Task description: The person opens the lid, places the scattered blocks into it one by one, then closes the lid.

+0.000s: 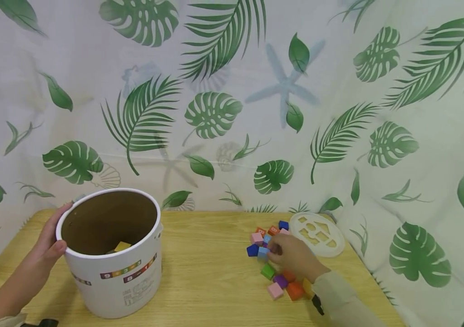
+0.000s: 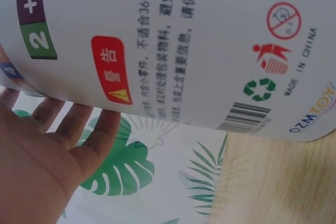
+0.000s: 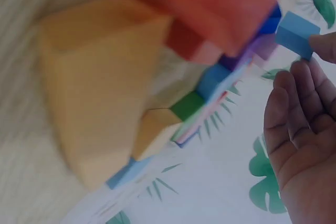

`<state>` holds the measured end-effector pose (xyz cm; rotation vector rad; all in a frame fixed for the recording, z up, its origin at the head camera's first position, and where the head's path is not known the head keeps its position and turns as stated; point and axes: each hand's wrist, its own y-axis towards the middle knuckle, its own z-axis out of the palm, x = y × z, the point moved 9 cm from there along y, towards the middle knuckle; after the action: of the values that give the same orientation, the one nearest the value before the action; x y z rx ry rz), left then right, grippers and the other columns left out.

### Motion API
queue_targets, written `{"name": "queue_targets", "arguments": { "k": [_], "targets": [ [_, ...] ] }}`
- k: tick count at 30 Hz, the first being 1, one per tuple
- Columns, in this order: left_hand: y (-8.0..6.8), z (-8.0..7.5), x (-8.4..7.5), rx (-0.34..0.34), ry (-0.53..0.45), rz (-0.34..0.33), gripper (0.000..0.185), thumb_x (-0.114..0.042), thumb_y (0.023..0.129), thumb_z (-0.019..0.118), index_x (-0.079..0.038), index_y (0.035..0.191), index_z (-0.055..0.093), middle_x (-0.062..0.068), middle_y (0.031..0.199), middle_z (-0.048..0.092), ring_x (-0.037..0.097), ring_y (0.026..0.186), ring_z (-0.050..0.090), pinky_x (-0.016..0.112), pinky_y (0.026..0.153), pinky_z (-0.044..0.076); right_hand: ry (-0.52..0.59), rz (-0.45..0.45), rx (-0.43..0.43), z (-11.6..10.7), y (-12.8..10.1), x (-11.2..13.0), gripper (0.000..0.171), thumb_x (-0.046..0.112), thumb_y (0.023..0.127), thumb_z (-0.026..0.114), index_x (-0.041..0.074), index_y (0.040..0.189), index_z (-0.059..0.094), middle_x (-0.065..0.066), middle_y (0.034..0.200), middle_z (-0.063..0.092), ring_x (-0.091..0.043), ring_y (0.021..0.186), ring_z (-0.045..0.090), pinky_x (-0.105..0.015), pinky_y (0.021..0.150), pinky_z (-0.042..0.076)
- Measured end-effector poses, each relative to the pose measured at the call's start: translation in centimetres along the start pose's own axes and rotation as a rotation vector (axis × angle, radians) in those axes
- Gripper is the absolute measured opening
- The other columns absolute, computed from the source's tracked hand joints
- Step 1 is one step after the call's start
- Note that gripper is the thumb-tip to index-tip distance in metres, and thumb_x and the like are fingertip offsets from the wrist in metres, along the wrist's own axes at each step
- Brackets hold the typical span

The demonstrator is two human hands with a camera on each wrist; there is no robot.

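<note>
A white bucket [image 1: 113, 281] with printed number strips stands on the table at the left, its mouth tilted toward me. A yellow block [image 1: 122, 246] shows inside it. My left hand [image 1: 46, 247] grips the bucket at its left rim; in the left wrist view its fingers [image 2: 102, 140] lie along the outer wall. My right hand [image 1: 297, 259] is over a loose group of coloured blocks at the right. Between thumb and fingertips it pinches a light blue block [image 3: 297, 32], seen best in the right wrist view. A green block [image 1: 268, 271] and a pink block [image 1: 275, 290] lie nearer me.
A white lid [image 1: 338, 247] with shaped cutouts lies at the table's back right, behind the right hand. The wooden table [image 1: 203, 268] stretches between bucket and blocks. A leaf-printed cloth [image 1: 224, 181] hangs behind and along the right side.
</note>
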<state>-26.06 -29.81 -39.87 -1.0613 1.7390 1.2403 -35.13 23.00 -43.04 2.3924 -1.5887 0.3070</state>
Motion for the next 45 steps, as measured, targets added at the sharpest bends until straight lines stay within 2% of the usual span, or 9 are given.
{"name": "queue_targets", "arguments": {
  "k": [4,9,15,18,21,23,33,40,45],
  "targets": [
    [0.1,-0.1,0.0,-0.006,-0.007,0.000,0.061,-0.022,0.113,0.032,-0.033,0.166,0.005,-0.005,0.161,0.014,0.006,0.138,0.025,0.014,0.101,0.030,0.080,-0.022,-0.124,-1.8,0.1,1.1,0.011,0.020,0.090,0.079,0.020,0.090,0.068,0.012,0.080,0.058,-0.010,0.076,0.054,-0.029,0.071,0.048],
    [0.3,-0.4,0.5,-0.019,-0.060,-0.027,0.061,-0.030,0.112,0.034,-0.035,0.166,0.007,-0.007,0.160,0.013,0.007,0.137,0.024,0.024,0.111,0.020,0.190,-0.081,-0.304,-4.3,0.8,3.4,0.009,0.018,0.092,0.078,0.015,0.096,0.070,0.008,0.084,0.060,-0.011,0.077,0.057,-0.029,0.071,0.052],
    [0.5,-0.2,0.8,-0.026,-0.105,-0.047,0.064,-0.038,0.109,0.038,-0.037,0.165,0.007,-0.008,0.161,0.014,0.006,0.137,0.023,0.040,0.119,0.006,0.267,-0.128,-0.422,-6.1,2.0,7.7,0.012,0.016,0.095,0.076,0.010,0.105,0.071,0.002,0.090,0.064,-0.013,0.083,0.061,-0.029,0.071,0.055],
    [0.4,-0.4,0.8,-0.030,-0.085,-0.044,0.063,-0.036,0.110,0.037,-0.037,0.165,0.007,-0.009,0.160,0.015,0.006,0.136,0.024,0.041,0.119,0.008,0.300,-0.185,-0.454,-6.5,2.8,10.3,0.014,0.016,0.095,0.076,0.010,0.107,0.071,0.001,0.092,0.066,-0.013,0.084,0.062,-0.028,0.069,0.055],
    [0.2,-0.4,0.4,-0.015,-0.048,-0.026,0.061,-0.031,0.112,0.034,-0.036,0.166,0.005,-0.007,0.161,0.013,0.005,0.138,0.023,0.022,0.111,0.021,0.333,-0.244,-0.478,-6.7,3.6,12.8,0.012,0.016,0.097,0.075,0.010,0.107,0.071,0.000,0.095,0.067,-0.013,0.085,0.064,-0.030,0.071,0.056],
    [0.1,-0.4,0.2,-0.019,-0.016,-0.015,0.060,-0.028,0.113,0.034,-0.035,0.166,0.005,-0.008,0.161,0.013,0.004,0.137,0.024,0.018,0.106,0.025,0.358,-0.266,-0.497,-7.0,4.0,14.5,0.012,0.016,0.096,0.075,0.010,0.106,0.071,0.000,0.097,0.068,-0.014,0.087,0.065,-0.033,0.074,0.056],
    [0.0,-0.3,-0.7,-0.031,0.067,0.036,0.062,-0.018,0.112,0.034,-0.030,0.167,0.008,-0.010,0.161,0.016,0.002,0.136,0.026,0.011,0.095,0.036,0.618,-0.264,-0.531,-7.5,5.6,21.2,0.010,0.015,0.095,0.077,0.009,0.102,0.072,-0.001,0.095,0.071,-0.014,0.086,0.066,-0.033,0.078,0.053],
    [-0.2,-0.8,-1.2,-0.044,0.125,0.040,0.062,-0.017,0.112,0.035,-0.030,0.167,0.008,-0.007,0.162,0.017,0.003,0.135,0.029,0.012,0.095,0.038,0.598,-0.378,-0.544,-7.5,6.0,26.6,0.010,0.014,0.095,0.076,0.007,0.101,0.072,-0.002,0.098,0.071,-0.013,0.090,0.066,-0.031,0.079,0.054],
    [0.0,-0.6,-1.1,-0.036,0.069,0.037,0.062,-0.018,0.112,0.036,-0.029,0.167,0.009,-0.005,0.162,0.017,0.005,0.136,0.029,0.012,0.095,0.037,0.458,-0.463,-0.508,-7.1,6.4,30.3,0.012,0.016,0.097,0.075,0.008,0.104,0.072,-0.001,0.100,0.070,-0.013,0.093,0.065,-0.025,0.082,0.054]
  ]
}}
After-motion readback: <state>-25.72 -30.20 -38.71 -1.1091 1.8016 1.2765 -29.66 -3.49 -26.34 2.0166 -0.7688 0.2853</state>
